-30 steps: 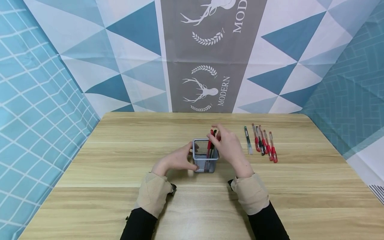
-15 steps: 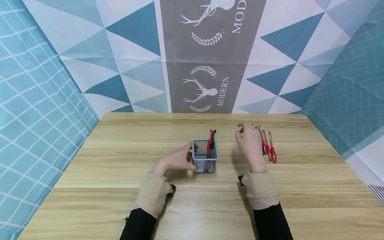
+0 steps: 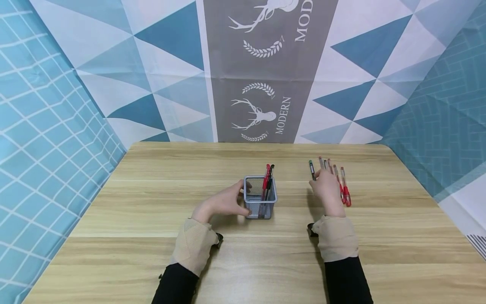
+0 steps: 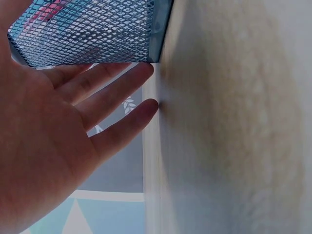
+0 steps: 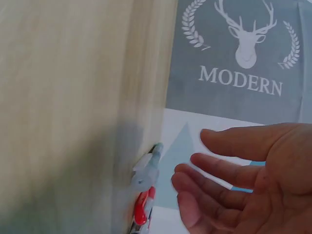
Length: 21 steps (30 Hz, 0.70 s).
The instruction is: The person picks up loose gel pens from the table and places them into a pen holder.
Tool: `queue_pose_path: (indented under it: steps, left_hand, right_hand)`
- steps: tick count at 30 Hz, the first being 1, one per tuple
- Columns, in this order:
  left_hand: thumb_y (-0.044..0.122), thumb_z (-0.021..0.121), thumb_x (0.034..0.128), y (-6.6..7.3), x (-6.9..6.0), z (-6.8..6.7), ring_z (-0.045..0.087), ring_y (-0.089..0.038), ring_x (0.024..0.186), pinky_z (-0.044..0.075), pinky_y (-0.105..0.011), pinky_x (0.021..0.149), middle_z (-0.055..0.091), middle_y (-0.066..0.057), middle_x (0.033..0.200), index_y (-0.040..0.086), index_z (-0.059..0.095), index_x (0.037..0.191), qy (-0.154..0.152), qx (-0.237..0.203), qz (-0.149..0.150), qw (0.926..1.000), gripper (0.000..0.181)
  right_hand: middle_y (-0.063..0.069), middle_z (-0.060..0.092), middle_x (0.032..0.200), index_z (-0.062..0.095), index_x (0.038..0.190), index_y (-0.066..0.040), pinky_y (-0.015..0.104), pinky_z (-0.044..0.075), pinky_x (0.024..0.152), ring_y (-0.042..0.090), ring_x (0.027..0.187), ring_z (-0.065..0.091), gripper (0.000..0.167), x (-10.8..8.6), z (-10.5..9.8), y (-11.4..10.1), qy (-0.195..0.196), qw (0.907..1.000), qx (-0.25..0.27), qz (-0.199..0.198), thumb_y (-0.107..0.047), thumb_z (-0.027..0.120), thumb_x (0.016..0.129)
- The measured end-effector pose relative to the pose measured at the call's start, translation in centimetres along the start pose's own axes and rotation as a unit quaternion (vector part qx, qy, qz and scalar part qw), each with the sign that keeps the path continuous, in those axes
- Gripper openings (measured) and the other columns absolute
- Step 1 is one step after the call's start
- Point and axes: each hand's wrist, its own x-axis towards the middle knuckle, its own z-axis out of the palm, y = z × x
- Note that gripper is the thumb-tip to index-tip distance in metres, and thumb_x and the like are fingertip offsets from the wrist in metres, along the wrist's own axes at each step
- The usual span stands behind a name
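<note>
A grey mesh pen holder [image 3: 255, 210] stands upright on the table, with a red pen [image 3: 265, 182] and a black pen [image 3: 270, 181] leaning in it. My left hand [image 3: 222, 201] holds it from the left, thumb on the near side and fingers behind. In the left wrist view, fingers [image 4: 117, 92] lie along the mesh. Over the loose pens at the right hovers my right hand [image 3: 328, 190], nothing between its thumb and fingers. It partly hides a green-ended pen [image 3: 311, 168] and several red pens [image 3: 344, 188]. In the right wrist view, a clear-tipped pen [image 5: 146, 174] lies beyond the fingertips.
The wooden table [image 3: 159, 185] reaches back to a patterned cloth wall [image 3: 250, 109]. Blue cloth with white lines [image 3: 57, 126] hangs at the left, and teal cloth [image 3: 440, 126] at the right.
My right hand has left the black pen in the holder and moved right, then lowered toward the loose pens. The left hand and the holder stay in place.
</note>
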Motion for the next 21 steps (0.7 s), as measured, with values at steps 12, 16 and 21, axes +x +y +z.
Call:
queue_pose_path:
  steps: [12,16,21]
  left_hand:
    - [0.01,0.077,0.0638,-2.2,1.4,0.2,0.048,-0.025,0.113,0.036,-0.042,0.102,0.052,-0.01,0.12,0.008,0.038,0.127,0.002,0.009,-0.014,0.9999,0.074]
    - [0.012,0.077,0.0634,-2.2,1.4,0.1,0.048,-0.023,0.114,0.036,-0.041,0.102,0.052,-0.007,0.12,0.01,0.037,0.128,0.001,0.013,-0.015,0.9998,0.076]
    - [0.011,0.076,0.0636,-2.2,1.3,0.1,0.048,-0.024,0.114,0.037,-0.042,0.101,0.052,-0.009,0.12,0.009,0.037,0.127,-0.005,0.003,-0.014,0.9999,0.074]
  right_hand:
    - [0.017,0.053,0.071,0.052,0.078,0.006,0.028,0.04,0.045,0.024,0.058,0.049,0.012,-0.2,0.1,0.5,-0.059,0.9945,-0.056,0.066,-0.003,0.046,0.082]
    - [0.014,0.05,0.068,0.051,0.077,0.004,0.025,0.039,0.044,0.02,0.055,0.047,0.011,-0.3,0.1,0.5,-0.071,0.9933,-0.046,0.078,-0.004,0.047,0.083]
    - [0.015,0.052,0.07,0.053,0.078,0.005,0.027,0.04,0.047,0.023,0.059,0.048,0.011,-0.2,0.5,0.6,-0.081,0.9926,-0.063,0.065,-0.005,0.056,0.08]
